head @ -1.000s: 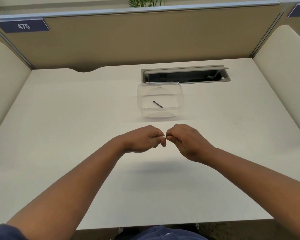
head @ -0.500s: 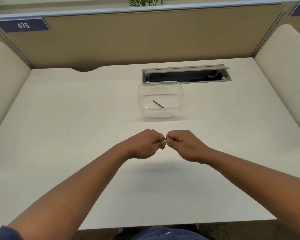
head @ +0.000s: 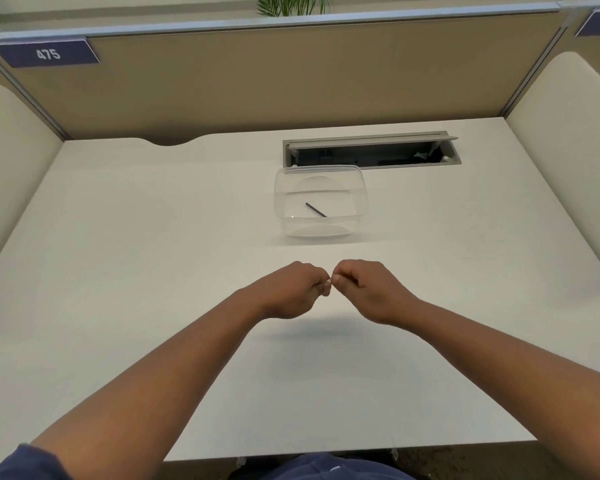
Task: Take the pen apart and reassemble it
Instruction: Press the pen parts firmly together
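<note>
Closing in since a second ago: left hand [head: 291,289] and right hand [head: 364,289] now sit knuckle to knuckle at frame centre, both fisted on a pen part mostly hidden between them. Likely pushing pieces together. Dark refill [head: 316,209] lies in clear tub [head: 361,192] above.

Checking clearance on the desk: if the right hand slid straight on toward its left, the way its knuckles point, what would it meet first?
The left hand: its fingertips already sit right against the right hand, apparently pinching a small part between them.
</note>
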Motion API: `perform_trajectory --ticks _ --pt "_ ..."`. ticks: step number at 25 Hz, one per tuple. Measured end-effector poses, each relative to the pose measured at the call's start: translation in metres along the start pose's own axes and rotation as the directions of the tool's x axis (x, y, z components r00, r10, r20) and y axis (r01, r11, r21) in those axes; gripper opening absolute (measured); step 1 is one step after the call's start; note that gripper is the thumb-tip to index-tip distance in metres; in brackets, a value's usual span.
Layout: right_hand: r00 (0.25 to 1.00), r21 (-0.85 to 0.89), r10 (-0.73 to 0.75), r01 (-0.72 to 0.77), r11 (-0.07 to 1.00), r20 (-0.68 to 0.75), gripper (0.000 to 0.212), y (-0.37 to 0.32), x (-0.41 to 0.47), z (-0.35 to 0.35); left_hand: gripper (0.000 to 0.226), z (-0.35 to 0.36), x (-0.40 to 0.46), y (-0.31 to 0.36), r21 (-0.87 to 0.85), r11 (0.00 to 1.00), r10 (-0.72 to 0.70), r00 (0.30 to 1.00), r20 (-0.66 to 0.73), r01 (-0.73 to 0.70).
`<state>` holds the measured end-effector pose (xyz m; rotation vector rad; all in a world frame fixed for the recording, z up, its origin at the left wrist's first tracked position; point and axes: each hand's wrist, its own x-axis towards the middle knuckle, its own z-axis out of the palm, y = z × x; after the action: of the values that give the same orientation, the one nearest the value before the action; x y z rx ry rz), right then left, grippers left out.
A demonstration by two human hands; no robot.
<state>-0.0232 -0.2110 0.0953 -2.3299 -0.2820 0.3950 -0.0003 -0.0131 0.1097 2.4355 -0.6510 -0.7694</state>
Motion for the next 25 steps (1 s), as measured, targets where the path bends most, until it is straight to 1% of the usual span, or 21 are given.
perform_trajectory --ticks 1,2,3,4,5,6,7,8,9,10,11,12,13,14,15,19,23,25 --pt "0.99 -0.129 -0.13 0.122 0.984 -0.061 0.023 0.003 -0.001 0.002 0.027 -0.002 0.002 -0.001 -0.043 0.999 -0.009 1.0 0.019 0.01" --pt "0.962 -0.237 -0.257 0.231 0.944 -0.087 0.021 0.006 -0.002 0.001 0.026 -0.003 0.003 -0.001 -0.092 0.996 -0.016 0.999 0.04 0.02" --pt "0.935 -0.313 -0.344 0.303 0.9 -0.083 0.02 0.009 -0.003 0.0 0.025 -0.004 0.004 -0.001 -0.131 0.991 -0.019 0.998 0.057 0.026" --pt "0.93 -0.321 -0.361 0.322 0.891 -0.066 0.022 0.01 -0.003 -0.001 0.025 -0.005 0.004 0.0 -0.144 0.989 -0.014 0.998 0.065 0.023" --pt "0.951 -0.262 -0.307 0.286 0.922 -0.042 0.028 0.009 -0.002 -0.001 0.025 -0.005 0.004 0.0 -0.128 0.992 -0.004 0.998 0.059 0.011" --pt "0.981 -0.131 -0.191 0.189 0.973 -0.008 0.033 0.006 -0.001 -0.001 0.025 -0.004 0.004 0.001 -0.091 0.996 0.008 0.999 0.039 -0.004" --pt "0.998 0.056 -0.048 0.045 0.997 0.041 0.035 0.004 0.001 -0.001 0.026 -0.003 0.003 0.001 -0.041 0.999 0.018 1.0 0.01 -0.018" --pt "0.989 0.254 0.094 -0.122 0.96 0.118 0.034 0.002 0.003 -0.001 0.027 -0.001 0.002 0.001 0.017 0.999 0.03 0.999 -0.019 -0.029" --pt "0.949 0.422 0.213 -0.295 0.857 0.23 0.031 0.0 0.004 -0.002 0.028 0.001 0.001 0.002 0.084 0.996 0.044 0.998 -0.045 -0.04" --pt "0.888 0.53 0.294 -0.45 0.719 0.354 0.028 -0.002 0.006 -0.003 0.029 0.004 0.0 0.003 0.154 0.987 0.06 0.996 -0.066 -0.049" --pt "0.824 0.581 0.344 -0.563 0.587 0.451 0.027 -0.002 0.007 -0.005 0.03 0.006 0.0 0.004 0.221 0.974 0.073 0.994 -0.081 -0.053" --pt "0.774 0.6 0.373 -0.633 0.489 0.512 0.027 -0.002 0.008 -0.007 0.031 0.008 0.001 0.006 0.271 0.961 0.081 0.992 -0.093 -0.053" --pt "0.746 0.607 0.389 -0.666 0.434 0.54 0.028 -0.001 0.008 -0.008 0.032 0.01 0.002 0.007 0.3 0.952 0.085 0.991 -0.099 -0.051" --pt "0.739 0.608 0.398 -0.674 0.42 0.544 0.029 0.0 0.008 -0.008 0.033 0.011 0.003 0.007 0.309 0.949 0.086 0.992 -0.096 -0.053" --pt "0.745 0.606 0.401 -0.667 0.433 0.533 0.028 0.001 0.008 -0.008 0.034 0.011 0.004 0.006 0.301 0.952 0.087 0.993 -0.083 -0.058" --pt "0.798 0.578 0.37 -0.601 0.552 0.476 0.027 0.008 0.007 -0.004 0.029 0.008 0.004 -0.001 0.2 0.977 0.082 0.996 -0.02 -0.077" --pt "0.818 0.591 0.378 -0.574 0.567 0.433 0.026 0.016 0.007 -0.008 0.02 0.002 0.0 -0.023 0.243 0.969 0.083 0.99 -0.11 -0.054" --pt "0.825 0.596 0.382 -0.565 0.57 0.417 0.025 0.022 0.008 -0.011 0.019 0.002 -0.003 -0.036 0.223 0.975 0.047 0.985 -0.168 -0.009"
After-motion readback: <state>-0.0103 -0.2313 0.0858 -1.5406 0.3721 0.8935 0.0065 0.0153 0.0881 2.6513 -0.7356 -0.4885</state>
